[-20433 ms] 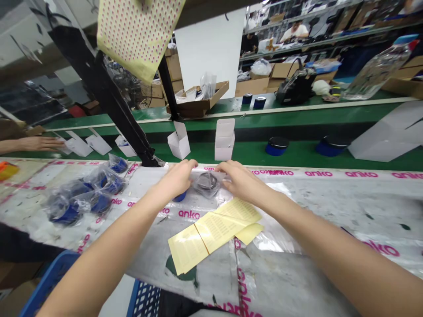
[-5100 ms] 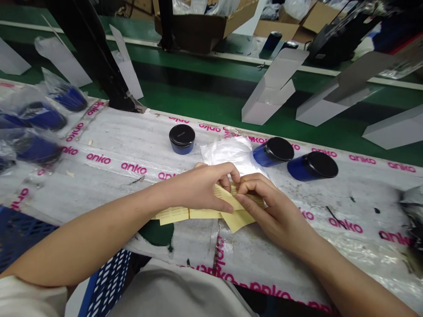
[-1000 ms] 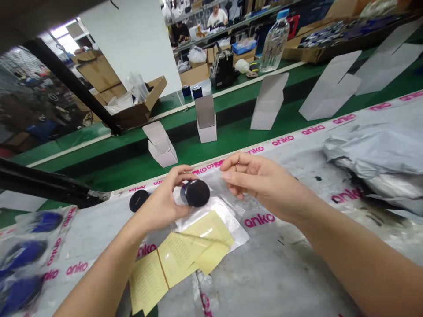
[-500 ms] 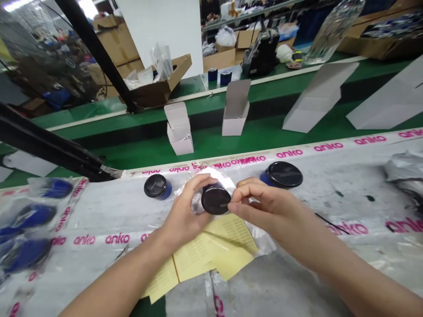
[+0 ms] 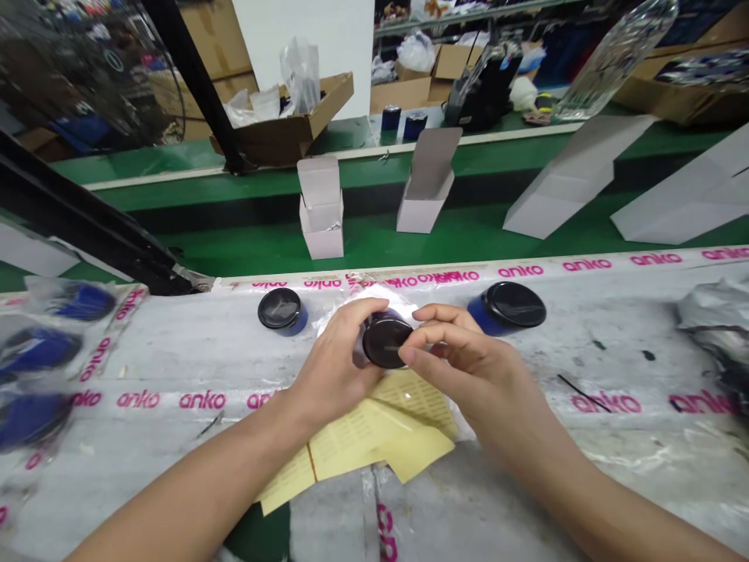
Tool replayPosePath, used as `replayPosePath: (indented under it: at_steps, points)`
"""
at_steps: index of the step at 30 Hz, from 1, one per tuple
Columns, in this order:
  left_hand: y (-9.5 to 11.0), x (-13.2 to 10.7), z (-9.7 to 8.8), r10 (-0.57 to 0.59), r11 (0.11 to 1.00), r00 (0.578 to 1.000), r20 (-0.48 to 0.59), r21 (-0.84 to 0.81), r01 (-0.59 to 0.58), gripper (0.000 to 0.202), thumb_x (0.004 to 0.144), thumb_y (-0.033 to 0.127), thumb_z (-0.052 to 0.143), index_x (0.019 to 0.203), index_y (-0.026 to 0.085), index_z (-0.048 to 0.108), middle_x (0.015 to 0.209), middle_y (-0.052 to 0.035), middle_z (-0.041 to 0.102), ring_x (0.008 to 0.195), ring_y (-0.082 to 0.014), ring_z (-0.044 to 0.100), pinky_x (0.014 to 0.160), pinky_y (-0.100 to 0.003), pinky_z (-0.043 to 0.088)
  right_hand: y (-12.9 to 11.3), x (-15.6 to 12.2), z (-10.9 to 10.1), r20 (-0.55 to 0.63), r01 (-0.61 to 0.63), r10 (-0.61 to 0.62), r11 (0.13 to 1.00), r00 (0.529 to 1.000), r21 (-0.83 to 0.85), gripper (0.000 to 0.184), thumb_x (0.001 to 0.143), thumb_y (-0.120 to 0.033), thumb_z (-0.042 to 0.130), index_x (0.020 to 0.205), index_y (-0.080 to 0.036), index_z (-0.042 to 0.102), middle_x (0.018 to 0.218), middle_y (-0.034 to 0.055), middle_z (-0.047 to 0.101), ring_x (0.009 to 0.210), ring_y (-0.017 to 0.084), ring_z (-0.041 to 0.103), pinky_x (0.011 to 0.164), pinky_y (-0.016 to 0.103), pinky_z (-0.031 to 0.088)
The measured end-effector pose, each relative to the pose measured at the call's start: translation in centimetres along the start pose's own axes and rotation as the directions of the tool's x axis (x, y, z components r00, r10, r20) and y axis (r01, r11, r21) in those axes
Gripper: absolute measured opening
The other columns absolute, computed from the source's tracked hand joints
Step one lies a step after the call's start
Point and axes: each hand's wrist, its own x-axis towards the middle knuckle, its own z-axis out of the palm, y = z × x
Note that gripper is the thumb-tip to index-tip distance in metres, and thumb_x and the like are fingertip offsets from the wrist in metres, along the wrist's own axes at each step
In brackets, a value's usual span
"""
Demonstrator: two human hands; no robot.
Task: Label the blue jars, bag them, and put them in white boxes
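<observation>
My left hand (image 5: 342,351) wraps round a small blue cylinder with a glossy black round top (image 5: 386,340), tilted so the top faces me. Thumb and forefinger of my right hand (image 5: 459,347) are pinched together at the right edge of that top; whatever they hold, if anything, is too small to make out. A faint pale mark shows on the black surface beside the fingertips. Under my hands lie yellow printed sheets (image 5: 356,441) and clear plastic film. Similar black-topped blue cylinders stand at the left (image 5: 283,311) and at the right (image 5: 508,307).
Open white boxes (image 5: 323,230) stand on the green ledge beyond the wrapped table (image 5: 234,351). Bagged blue items (image 5: 35,343) lie at the far left beside a black metal post (image 5: 87,211). A black strip (image 5: 585,393) and a grey plastic bag (image 5: 717,308) are on the right.
The camera view has shifted a little. My left hand still holds the blue cylinder, and my right fingertips have moved slightly inward over the edge of its black top.
</observation>
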Motion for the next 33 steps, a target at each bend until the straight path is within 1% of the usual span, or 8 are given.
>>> replayPosePath:
  at_steps: [4, 7, 12, 17, 22, 28, 31, 33]
  points:
    - [0.4, 0.1, -0.1, 0.042, 0.997, 0.999, 0.006, 0.062, -0.042, 0.057, 0.082, 0.009, 0.070, 0.130, 0.031, 0.048, 0.132, -0.0036, 0.064, 0.123, -0.0247, 0.061, 0.105, -0.043, 0.050, 0.0, -0.1, 0.3, -0.005, 0.011, -0.011, 1.000, 1.000, 0.008, 0.016, 0.075, -0.043, 0.073, 0.069, -0.028, 0.075, 0.125, 0.0092, 0.054, 0.129, 0.035, 0.048, 0.091, 0.044, 0.047]
    - [0.5, 0.2, -0.1, 0.062, 0.994, 0.998, 0.015, 0.090, -0.063, 0.056, 0.083, 0.007, 0.067, 0.130, 0.031, 0.047, 0.132, -0.0035, 0.064, 0.124, -0.0249, 0.061, 0.105, -0.044, 0.050, 0.1, -0.1, 0.4, -0.011, 0.033, -0.033, 0.999, 0.999, 0.008, 0.015, 0.076, -0.041, 0.074, 0.069, -0.028, 0.075, 0.127, 0.0090, 0.053, 0.131, 0.034, 0.047, 0.103, 0.047, 0.042]
    - [0.4, 0.1, -0.1, 0.081, 0.993, 0.997, 0.017, 0.088, -0.082, 0.056, 0.084, 0.007, 0.066, 0.130, 0.030, 0.047, 0.133, -0.0041, 0.063, 0.125, -0.0247, 0.060, 0.106, -0.044, 0.049, 0.2, -0.2, 0.4, -0.030, 0.064, -0.065, 0.998, 0.997, -0.008, 0.014, 0.077, -0.038, 0.073, 0.069, -0.027, 0.074, 0.127, 0.0092, 0.054, 0.130, 0.032, 0.049, 0.108, 0.047, 0.039]
    - [0.3, 0.1, 0.0, 0.100, 0.993, 0.995, 0.010, 0.064, -0.101, 0.058, 0.082, 0.004, 0.067, 0.129, 0.030, 0.048, 0.132, -0.0043, 0.063, 0.125, -0.0243, 0.060, 0.107, -0.044, 0.049, 0.3, -0.2, 0.6, -0.041, 0.073, -0.073, 0.997, 0.996, -0.020, 0.015, 0.077, -0.038, 0.072, 0.068, -0.026, 0.074, 0.125, 0.0091, 0.054, 0.129, 0.033, 0.050, 0.106, 0.049, 0.040]
    - [0.3, 0.2, 0.0, 0.098, 0.994, 0.995, 0.005, 0.053, -0.098, 0.057, 0.079, 0.001, 0.066, 0.127, 0.029, 0.050, 0.128, -0.0046, 0.064, 0.121, -0.0234, 0.061, 0.104, -0.042, 0.050, 0.4, -0.3, 0.8, -0.069, 0.080, -0.081, 0.997, 0.994, -0.022, 0.016, 0.079, -0.038, 0.069, 0.070, -0.026, 0.073, 0.123, 0.0079, 0.056, 0.124, 0.031, 0.054, 0.102, 0.048, 0.044]
    - [0.1, 0.2, 0.1, 0.111, 0.993, 0.994, -0.004, 0.031, -0.111, 0.059, 0.076, -0.003, 0.066, 0.123, 0.030, 0.051, 0.125, -0.0028, 0.065, 0.118, -0.0214, 0.062, 0.102, -0.039, 0.050, 0.9, -0.4, 1.1, -0.102, 0.177, -0.185, 0.981, 0.977, -0.081, 0.013, 0.082, -0.032, 0.066, 0.073, -0.025, 0.071, 0.121, 0.0074, 0.058, 0.121, 0.028, 0.058, 0.095, 0.043, 0.050]
    - [-0.2, 0.1, 0.2, 0.133, 0.991, 0.991, -0.025, 0.038, -0.132, 0.061, 0.076, -0.002, 0.067, 0.126, 0.029, 0.050, 0.128, -0.0043, 0.064, 0.122, -0.0216, 0.060, 0.105, -0.040, 0.049, 1.1, -0.5, 1.2, -0.103, 0.214, -0.223, 0.973, 0.969, -0.089, 0.012, 0.084, -0.029, 0.064, 0.074, -0.025, 0.069, 0.119, 0.0073, 0.059, 0.120, 0.027, 0.059, 0.090, 0.040, 0.052]
    - [-0.4, 0.0, 0.2, 0.148, 0.988, 0.988, -0.035, 0.054, -0.146, 0.061, 0.077, -0.001, 0.068, 0.127, 0.028, 0.050, 0.128, -0.0053, 0.063, 0.122, -0.0215, 0.061, 0.106, -0.040, 0.049, 1.3, -0.5, 1.4, -0.105, 0.236, -0.244, 0.968, 0.964, -0.084, 0.012, 0.085, -0.027, 0.063, 0.075, -0.025, 0.068, 0.118, 0.0068, 0.060, 0.118, 0.026, 0.060, 0.091, 0.040, 0.052]
